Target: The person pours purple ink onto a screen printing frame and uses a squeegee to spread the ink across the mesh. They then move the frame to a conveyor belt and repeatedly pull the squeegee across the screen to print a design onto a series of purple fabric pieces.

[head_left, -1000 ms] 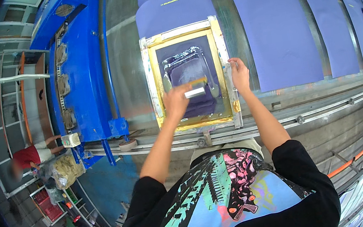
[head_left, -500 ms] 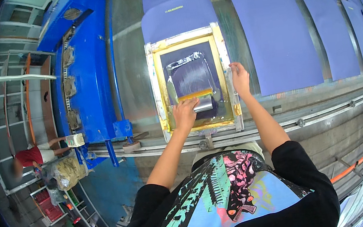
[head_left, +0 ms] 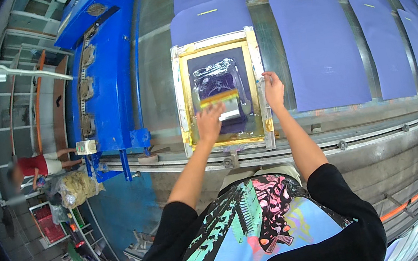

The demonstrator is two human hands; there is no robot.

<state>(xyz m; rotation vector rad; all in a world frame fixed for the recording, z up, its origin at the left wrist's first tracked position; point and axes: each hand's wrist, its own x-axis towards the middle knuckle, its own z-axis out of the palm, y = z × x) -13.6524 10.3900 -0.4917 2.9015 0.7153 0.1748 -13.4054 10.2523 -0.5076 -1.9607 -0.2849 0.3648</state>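
Observation:
My left hand [head_left: 209, 123] is closed on a squeegee with a silver handle and a yellow-orange blade [head_left: 220, 97], partly blurred. The squeegee rests inside a screen printing frame [head_left: 179, 89], slightly slanted on the dark mesh. Wet, glossy ink [head_left: 212, 69] lies beyond the blade, and part of a pale curved design shows in the mesh. On the frame's right rail my right hand [head_left: 274, 91] is closed, thumb and fingers at the edge. Beneath the frame's far end, a purple fabric panel [head_left: 210, 22] sticks out.
More purple panels [head_left: 318, 51] lie in rows along the long table to the right. A blue machine [head_left: 107, 91] stands at the left. A metal rail [head_left: 318, 148] runs along the near table edge. Far left, another person in a red top [head_left: 34, 166] is beside wrapped bundles [head_left: 77, 189].
My left hand has pushed the squeegee a little away from me, and its slant has changed. A curved design now shows in the mesh. My right hand stays at the frame's rail.

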